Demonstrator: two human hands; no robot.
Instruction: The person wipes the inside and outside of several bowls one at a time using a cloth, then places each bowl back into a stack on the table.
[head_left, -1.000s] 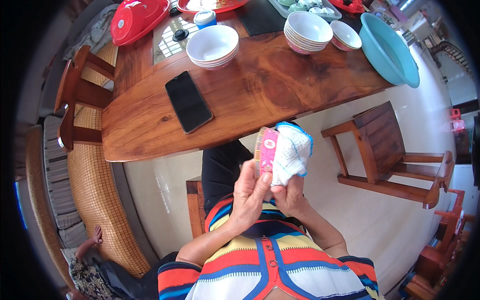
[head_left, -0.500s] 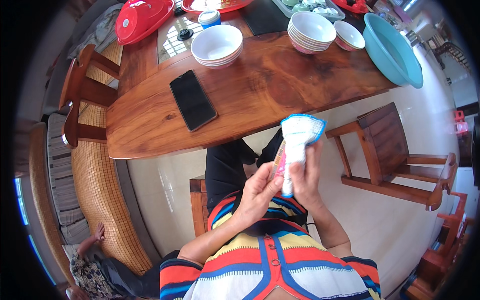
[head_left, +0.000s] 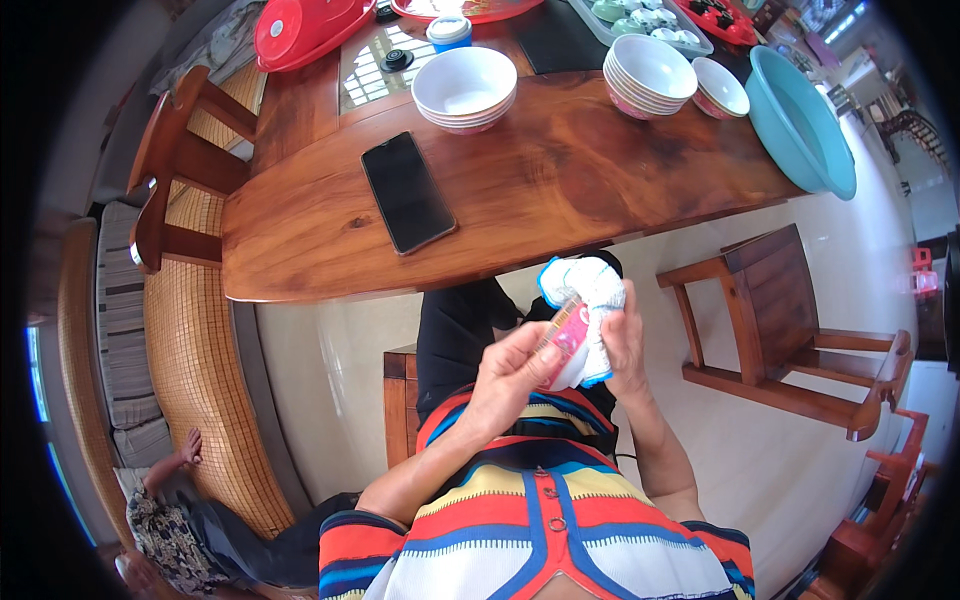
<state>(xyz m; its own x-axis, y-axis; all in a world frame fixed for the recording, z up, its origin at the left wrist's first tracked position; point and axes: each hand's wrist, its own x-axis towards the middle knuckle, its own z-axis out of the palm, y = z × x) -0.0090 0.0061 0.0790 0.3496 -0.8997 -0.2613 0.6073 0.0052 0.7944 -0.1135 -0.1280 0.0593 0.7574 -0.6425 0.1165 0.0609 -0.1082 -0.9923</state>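
In front of my lap, my left hand (head_left: pixel 506 376) is closed on a small bowl (head_left: pixel 569 338) with a pink patterned outside, tipped on its side. The thumb lies along the pink outer wall. My right hand (head_left: pixel 626 350) grips a white cloth (head_left: pixel 594 284) with blue edging, which is bunched against the bowl and covers part of it. The cloth's upper end folds over at the bowl's far side. Behind the cloth, some of the right fingers are hidden.
The wooden table (head_left: pixel 560 215) ahead holds a black phone (head_left: pixel 408 192), bowl stacks (head_left: pixel 465 85) (head_left: pixel 650 75), a small bowl (head_left: pixel 720 87), a blue basin (head_left: pixel 800 130) and a lidded cup (head_left: pixel 449 33). A wooden chair (head_left: pixel 775 300) stands right. At left, a person's hand (head_left: pixel 191 446) rests on a woven sofa seat (head_left: pixel 205 400).
The cloth has folded over and bunched up, and more of the bowl's pink side shows. Both hands stay close together. The table has shifted slightly right and up in view.
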